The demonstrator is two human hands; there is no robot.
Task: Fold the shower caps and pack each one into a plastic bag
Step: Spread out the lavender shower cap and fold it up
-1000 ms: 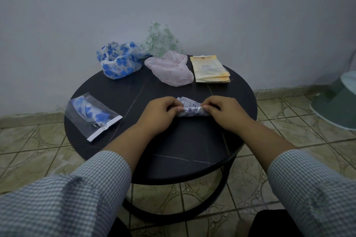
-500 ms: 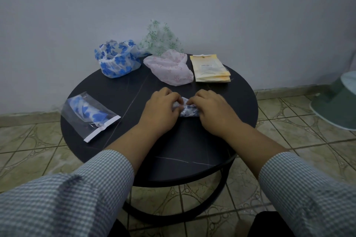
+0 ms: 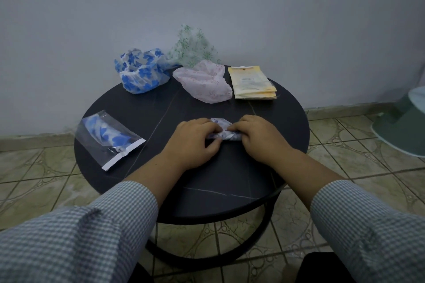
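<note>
A small folded shower cap (image 3: pixel 224 131), white with purple print, lies at the middle of the round black table (image 3: pixel 230 181). My left hand (image 3: pixel 195 142) pinches its left end and my right hand (image 3: pixel 259 136) pinches its right end, so most of it is hidden under my fingers. At the table's left edge lies a clear plastic bag (image 3: pixel 110 139) holding a folded blue-flowered cap. Three loose caps sit at the back: blue-flowered (image 3: pixel 141 73), green-patterned (image 3: pixel 194 49) and pink (image 3: pixel 203 81). A stack of empty yellowish bags (image 3: pixel 251 82) lies at the back right.
The table stands close to a pale wall, on a tiled floor (image 3: pixel 41 188). A green plastic tub (image 3: pixel 404 119) sits on the floor at the far right. My checked sleeves fill the lower corners of the view.
My hands drew together over the purple cap, folding it shorter, then spread slightly along it again. The other caps and bags lie where they were.
</note>
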